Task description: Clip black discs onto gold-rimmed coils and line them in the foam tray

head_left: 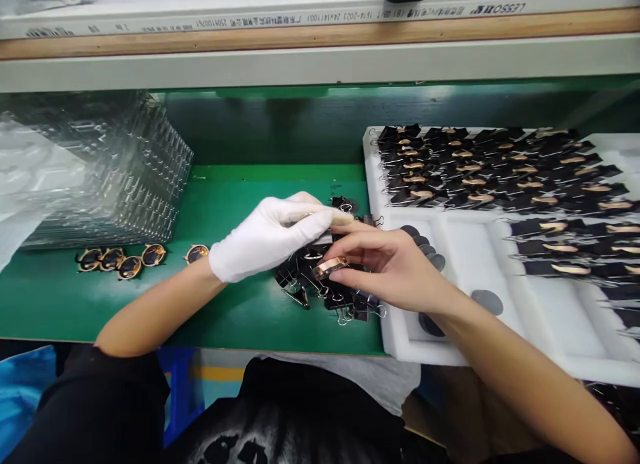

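Observation:
My right hand (387, 264), bare, pinches a rose-gold watch case (330, 268) edge-on between thumb and fingers. Close beside it, my left hand (280, 234) wears a white glove, its thumb and fingers closed together; what lies between them is mostly hidden. Under both hands spreads a loose pile of black binder clips (350, 304) with silver wire handles. On the green bench (220, 324) to the left lie several watch heads with gold rims and dark dials (130, 267), and another watch head (196, 253) rests near my left wrist.
A tall stack of clear plastic trays (150, 164) stands at the left. At the right, a white foam tray (465, 237) holds rows of binder clips (470, 167) with gold-coloured edges between them, plus several dark grey discs (486, 302). A shelf edge (300, 67) runs across the back.

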Demonstrator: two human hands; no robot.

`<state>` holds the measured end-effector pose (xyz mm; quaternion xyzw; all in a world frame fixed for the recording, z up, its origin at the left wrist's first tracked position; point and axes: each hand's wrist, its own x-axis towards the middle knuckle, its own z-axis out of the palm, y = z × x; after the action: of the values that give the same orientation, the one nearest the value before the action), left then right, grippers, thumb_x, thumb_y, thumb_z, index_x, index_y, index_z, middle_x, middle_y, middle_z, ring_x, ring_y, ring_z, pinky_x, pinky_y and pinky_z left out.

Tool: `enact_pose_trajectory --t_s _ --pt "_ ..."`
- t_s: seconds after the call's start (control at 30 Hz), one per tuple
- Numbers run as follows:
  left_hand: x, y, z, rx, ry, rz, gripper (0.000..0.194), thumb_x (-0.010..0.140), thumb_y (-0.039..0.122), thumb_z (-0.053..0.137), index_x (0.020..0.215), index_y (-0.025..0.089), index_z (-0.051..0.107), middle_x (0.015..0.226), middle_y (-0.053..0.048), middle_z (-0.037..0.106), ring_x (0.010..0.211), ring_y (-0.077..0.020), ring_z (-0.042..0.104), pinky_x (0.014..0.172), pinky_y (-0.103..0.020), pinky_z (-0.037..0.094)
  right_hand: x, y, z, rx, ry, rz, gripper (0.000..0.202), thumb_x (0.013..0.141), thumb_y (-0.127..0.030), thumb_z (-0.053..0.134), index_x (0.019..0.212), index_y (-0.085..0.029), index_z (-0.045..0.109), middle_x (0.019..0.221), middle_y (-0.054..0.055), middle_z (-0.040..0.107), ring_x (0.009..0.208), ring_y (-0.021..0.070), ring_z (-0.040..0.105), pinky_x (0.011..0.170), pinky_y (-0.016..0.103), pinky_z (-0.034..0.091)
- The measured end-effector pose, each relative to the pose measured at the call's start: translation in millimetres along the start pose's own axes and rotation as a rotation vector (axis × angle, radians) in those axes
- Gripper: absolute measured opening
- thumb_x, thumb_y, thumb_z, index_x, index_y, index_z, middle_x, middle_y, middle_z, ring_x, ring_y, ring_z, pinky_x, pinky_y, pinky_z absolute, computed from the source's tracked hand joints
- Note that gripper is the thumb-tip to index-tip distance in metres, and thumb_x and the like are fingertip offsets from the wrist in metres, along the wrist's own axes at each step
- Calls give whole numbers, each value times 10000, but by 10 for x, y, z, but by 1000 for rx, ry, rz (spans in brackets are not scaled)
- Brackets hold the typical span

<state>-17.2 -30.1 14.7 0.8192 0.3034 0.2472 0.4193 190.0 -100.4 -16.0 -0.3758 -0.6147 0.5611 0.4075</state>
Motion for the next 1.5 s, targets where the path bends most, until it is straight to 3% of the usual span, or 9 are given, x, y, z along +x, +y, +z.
enact_pose_trajectory --t_s 0.13,0.23,0.33,0.43,0.73,0.9,1.2,1.3,1.5 --pt "-20 -12 45 125 16 -28 397 1055 375 402 1082 175 744 1075 -60 745 1016 -163 672 893 -268 513 -13 35 23 -46 43 -62 133 835 -249 818 967 -241 803 1206 74 721 1069 230 712 864 340 640" --pt "-47 -42 2 340 76 -24 431 1052 405 324 1016 171 684 906 -54 720 782 -150 647 716 -270 477 -7 51 26 9 85 -67 142 837 -244 817 974 -227 786 1155 68 736 959 191 734 852 321 644" --pt "-66 -44 -62 551 73 -37 464 974 539 385 748 194 597 587 -1 548 515 -127 461 535 -270 319 2 59 14 67 97 -34 148 838 -244 818 972 -225 761 1036 47 763 908 176 744 880 322 644" --pt "-66 -14 -104 651 41 -96 528 834 631 544 549 205 416 462 36 356 458 -98 303 501 -270 218 1 62 -20 48 80 -12 159 838 -250 817 984 -235 756 1036 39 762 907 172 739 862 308 642" --pt "-71 -40 -111 507 -242 -54 551 731 560 643 484 190 319 444 62 307 485 -73 213 477 -252 188 -39 22 -106 -152 -66 45 164 845 -301 795 992 -230 778 1110 79 741 1114 239 698 884 330 618" --pt "-38 -104 -103 468 -173 11 489 775 483 582 496 199 299 450 68 276 478 -70 205 470 -254 187 -36 -43 -150 -129 -22 27 158 870 -289 768 1020 -239 759 1256 86 691 982 192 717 849 326 620" --pt "-38 -69 -79 288 -181 3 406 860 357 542 532 183 378 479 72 310 491 -60 262 477 -227 231 -10 -146 -381 -188 226 113 294 780 -347 849 1030 -224 756 954 56 774 880 218 742 790 353 636" --pt "-59 -80 -12 261 -183 28 412 878 343 542 529 176 400 474 75 309 482 -55 251 473 -228 225 -11 -163 -445 -252 206 130 232 749 -369 863 903 -221 772 922 50 778 851 216 743 792 358 641" --pt "-101 -112 152 222 -185 30 437 881 351 580 523 174 404 443 84 314 465 -47 248 472 -227 238 -21 -197 -460 -312 90 178 213 748 -374 858 910 -248 803 927 29 782 805 205 740 783 359 638"
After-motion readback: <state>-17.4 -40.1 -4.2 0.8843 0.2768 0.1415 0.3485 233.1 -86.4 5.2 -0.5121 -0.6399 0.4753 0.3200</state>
